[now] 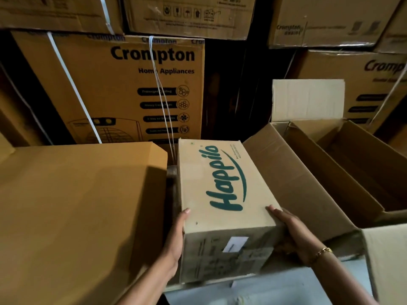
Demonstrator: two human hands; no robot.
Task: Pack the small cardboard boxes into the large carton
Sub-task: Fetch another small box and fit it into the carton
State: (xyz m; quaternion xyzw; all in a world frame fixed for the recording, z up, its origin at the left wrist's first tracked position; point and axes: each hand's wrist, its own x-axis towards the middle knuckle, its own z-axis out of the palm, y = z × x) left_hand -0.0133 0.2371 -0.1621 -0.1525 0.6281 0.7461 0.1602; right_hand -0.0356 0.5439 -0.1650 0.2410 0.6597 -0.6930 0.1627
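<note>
A small cardboard box (222, 194) printed with green "Happilo" lettering is held between both my hands in the middle of the view. My left hand (175, 241) lies flat along its left side, thumb on the top edge. My right hand (290, 232), with a gold bracelet on the wrist, lies against its right side, fingers straight over the top corner. The large open carton (339, 170) stands just to the right, flaps spread. Its left flap slopes down next to the box. What lies deep inside the carton is in shadow.
A closed brown carton (72, 205) fills the left foreground, close to the small box. Strapped "Crompton" cartons (123, 84) are stacked like a wall behind. A raised flap (308, 100) stands at the open carton's far side. A pale surface (275, 291) shows below my arms.
</note>
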